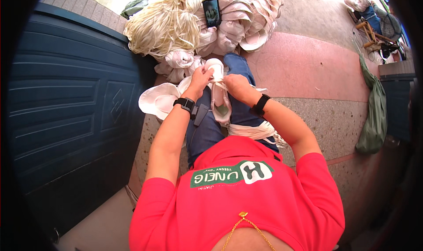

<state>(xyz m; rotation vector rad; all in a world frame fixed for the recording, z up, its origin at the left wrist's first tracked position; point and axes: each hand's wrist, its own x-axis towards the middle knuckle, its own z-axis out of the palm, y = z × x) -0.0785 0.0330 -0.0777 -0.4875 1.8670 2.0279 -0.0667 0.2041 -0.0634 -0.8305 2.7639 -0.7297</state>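
Above my lap, both hands are at a pale pinkish-white fabric piece [220, 102], narrow and folded lengthwise, with a greenish inside showing at its near end. A rounded white flap [214, 66] forms its far end. My left hand [201, 80] pinches the left side of the piece where the flap begins. My right hand [238, 86] is closed at the right side on a thin pale strip that crosses the piece; its fingertips are partly hidden. A wide-brimmed pale fabric hat [159, 99] lies beside my left forearm. Pale fabric strips [253, 131] lie across my right thigh.
A heap of pale fabric bundles [231, 33] and a thick hank of cream strips [165, 25] are ahead, with a phone [211, 13] propped among them. A dark blue panelled door [66, 96] stands at left. A green bag [372, 114] hangs at right; a wooden stool [370, 34] is farther off.
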